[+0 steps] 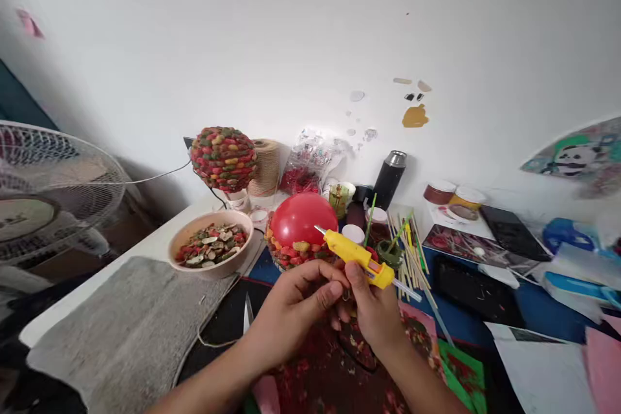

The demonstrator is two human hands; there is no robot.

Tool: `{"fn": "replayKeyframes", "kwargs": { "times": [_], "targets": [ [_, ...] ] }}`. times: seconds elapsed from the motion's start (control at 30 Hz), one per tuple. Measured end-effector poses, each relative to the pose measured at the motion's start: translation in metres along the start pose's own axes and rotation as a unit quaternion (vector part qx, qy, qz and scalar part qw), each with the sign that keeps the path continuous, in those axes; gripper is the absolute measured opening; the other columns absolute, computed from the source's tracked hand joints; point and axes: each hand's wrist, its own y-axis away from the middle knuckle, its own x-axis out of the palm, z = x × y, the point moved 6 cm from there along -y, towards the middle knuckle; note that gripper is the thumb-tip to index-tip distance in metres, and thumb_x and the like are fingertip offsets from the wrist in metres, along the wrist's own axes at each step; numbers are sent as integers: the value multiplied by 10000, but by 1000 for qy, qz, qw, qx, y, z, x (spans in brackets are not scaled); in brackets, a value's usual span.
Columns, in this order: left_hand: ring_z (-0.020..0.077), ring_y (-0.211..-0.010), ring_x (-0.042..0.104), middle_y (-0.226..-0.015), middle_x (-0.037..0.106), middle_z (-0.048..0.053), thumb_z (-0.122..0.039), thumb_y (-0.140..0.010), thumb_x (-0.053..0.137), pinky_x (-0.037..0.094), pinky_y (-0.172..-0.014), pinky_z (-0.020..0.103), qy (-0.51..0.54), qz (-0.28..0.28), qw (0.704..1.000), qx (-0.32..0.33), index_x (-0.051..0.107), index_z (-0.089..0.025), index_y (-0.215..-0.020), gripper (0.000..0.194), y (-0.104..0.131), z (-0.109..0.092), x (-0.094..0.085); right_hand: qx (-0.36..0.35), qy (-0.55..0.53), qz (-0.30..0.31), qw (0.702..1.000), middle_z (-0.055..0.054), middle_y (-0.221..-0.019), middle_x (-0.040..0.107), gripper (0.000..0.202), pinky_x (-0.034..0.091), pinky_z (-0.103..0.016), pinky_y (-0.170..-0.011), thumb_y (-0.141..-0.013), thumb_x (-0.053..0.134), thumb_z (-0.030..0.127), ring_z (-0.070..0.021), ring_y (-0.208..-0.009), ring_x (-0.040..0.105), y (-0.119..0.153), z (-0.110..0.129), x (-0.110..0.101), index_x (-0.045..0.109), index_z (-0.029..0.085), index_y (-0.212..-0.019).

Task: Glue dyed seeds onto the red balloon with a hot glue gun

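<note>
The right hand [377, 310] has its grip closed around the yellow glue gun [356, 252], tilted with its nozzle up and left, near the red balloon [305, 218]. Just beside it, the left hand [303, 301] curls its fingers; whether they pinch anything, I cannot tell. Beyond the 2 hands, the balloon rests over the tabletop [155, 246].

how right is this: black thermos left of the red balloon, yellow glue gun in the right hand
Not left: the head view shows the black thermos right of the red balloon. The yellow glue gun is in the right hand.
</note>
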Motion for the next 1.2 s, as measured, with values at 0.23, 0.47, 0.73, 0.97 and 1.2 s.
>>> {"fn": "replayKeyframes", "kwargs": {
  "times": [0.23,0.47,0.73,0.97,1.2],
  "targets": [
    [102,-658,713,-811,718,-16,-391,-819,973,577,-596,194,41,-25,999,-7,653,-165,-959,416,-1,1,2,-52,-26,-4,998,-16,-601,643,613,567,-268,-485,-906,718,808,-202,-560,649,3,10,4,767,204,-811],
    [104,-648,723,-827,726,-15,-263,-809,977,577,-570,176,62,-37,997,27,773,-183,-1030,311,1,-13,-10,-62,-4,-18,998,-51,-714,725,664,595,-319,-589,-902,674,861,-225,-641,678,4,21,5,779,207,-848],
    [110,-615,720,-705,767,14,-315,-721,1033,604,-634,185,52,-145,982,105,898,-222,-959,288,-1,-29,-42,26,-38,1,999,-22,-512,591,784,446,-256,-443,-850,615,958,-158,-458,579,0,7,5,616,209,-621],
    [136,-757,746,-940,834,64,-345,-733,1022,614,-724,200,-13,-143,984,103,899,-231,-906,241,-2,-26,-41,26,-47,19,998,-12,-504,575,830,424,-240,-477,-841,599,978,-135,-466,547,2,17,9,737,166,-736],
    [208,-907,766,-988,824,90,-377,-793,977,621,-852,271,-85,-115,985,97,899,-235,-922,207,0,-22,-37,39,-59,12,997,-10,-524,576,804,410,-235,-463,-845,623,960,-127,-475,522,2,12,7,712,172,-710]
  ]
}}
